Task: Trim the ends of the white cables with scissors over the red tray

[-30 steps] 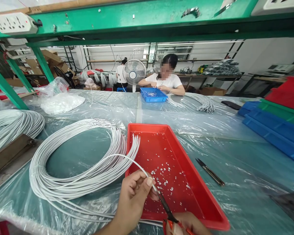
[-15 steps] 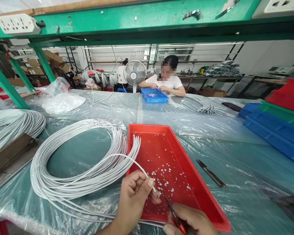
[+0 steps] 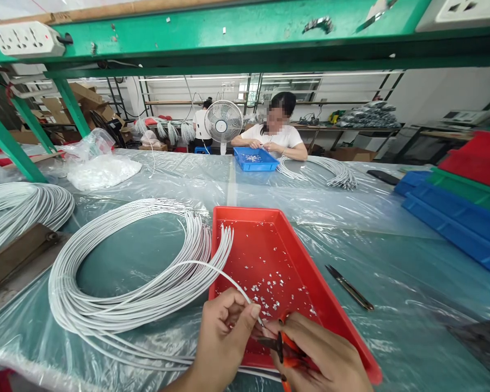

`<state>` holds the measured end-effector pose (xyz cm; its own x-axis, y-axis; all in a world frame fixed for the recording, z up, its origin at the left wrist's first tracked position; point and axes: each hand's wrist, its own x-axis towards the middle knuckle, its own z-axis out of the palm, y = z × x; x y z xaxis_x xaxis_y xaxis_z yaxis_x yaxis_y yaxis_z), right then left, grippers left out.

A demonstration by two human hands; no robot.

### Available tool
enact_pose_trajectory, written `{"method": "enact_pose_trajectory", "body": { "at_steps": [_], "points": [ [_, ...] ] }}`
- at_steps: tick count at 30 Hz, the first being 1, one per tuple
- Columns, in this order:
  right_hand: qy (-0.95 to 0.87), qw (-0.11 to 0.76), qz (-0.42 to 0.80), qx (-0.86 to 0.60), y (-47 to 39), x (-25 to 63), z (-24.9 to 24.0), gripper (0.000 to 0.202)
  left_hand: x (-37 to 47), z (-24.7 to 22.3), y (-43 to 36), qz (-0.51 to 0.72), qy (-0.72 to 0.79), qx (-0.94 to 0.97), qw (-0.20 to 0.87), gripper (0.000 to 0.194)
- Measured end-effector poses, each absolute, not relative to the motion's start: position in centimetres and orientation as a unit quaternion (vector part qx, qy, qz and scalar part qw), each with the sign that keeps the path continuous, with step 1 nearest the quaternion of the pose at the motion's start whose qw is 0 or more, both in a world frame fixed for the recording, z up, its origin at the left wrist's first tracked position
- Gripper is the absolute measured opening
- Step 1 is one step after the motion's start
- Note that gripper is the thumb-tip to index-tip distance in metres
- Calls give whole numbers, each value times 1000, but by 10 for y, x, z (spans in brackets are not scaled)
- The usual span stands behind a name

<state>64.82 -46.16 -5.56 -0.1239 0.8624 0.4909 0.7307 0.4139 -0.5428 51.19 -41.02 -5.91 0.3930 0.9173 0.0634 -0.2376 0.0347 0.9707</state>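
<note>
Pinched between thumb and fingers of my left hand [image 3: 224, 337] is the end of a white cable [image 3: 224, 273]. That cable arcs over from a large coil of white cables [image 3: 71, 305] on the left. My right hand [image 3: 330, 354] is closed around orange-handled pliers [image 3: 269, 342], whose dark jaws are at or close to the cable tip; whether they touch it I cannot tell. Both hands are above the near end of a red tray [image 3: 322, 296], where small pale scraps [image 3: 269, 286] lie scattered. Several cut ends of the coil rest over the tray's left rim.
A dark slim hand tool [image 3: 349, 287] lies right of the tray. Stacked bins [image 3: 453, 218] stand at the right, another coil [image 3: 44, 204] at the left. Across the table, a person [image 3: 275, 133] works over a blue tray [image 3: 257, 166]. A green beam [image 3: 245, 38] crosses overhead.
My right hand has moved up and left, bringing the pliers to the cable end beside my left fingers. My left hand keeps its pinch on the cable, nearly in place.
</note>
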Motion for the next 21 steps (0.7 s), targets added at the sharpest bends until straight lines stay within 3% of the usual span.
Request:
{"method": "enact_pose_trajectory", "body": {
  "at_steps": [6, 10, 21],
  "points": [
    [-748, 311, 117, -574, -456, 651, -43, 19, 510, -62, -411, 424, 320, 632, 564, 25],
    [-729, 307, 184, -583, -452, 654, -43, 19, 511, -61, -410, 408, 293, 624, 599, 26],
    [-673, 402, 353, -511, -446, 653, -46, 13, 513, -58, -404, 403, 272, 512, 708, 38]
  ]
}}
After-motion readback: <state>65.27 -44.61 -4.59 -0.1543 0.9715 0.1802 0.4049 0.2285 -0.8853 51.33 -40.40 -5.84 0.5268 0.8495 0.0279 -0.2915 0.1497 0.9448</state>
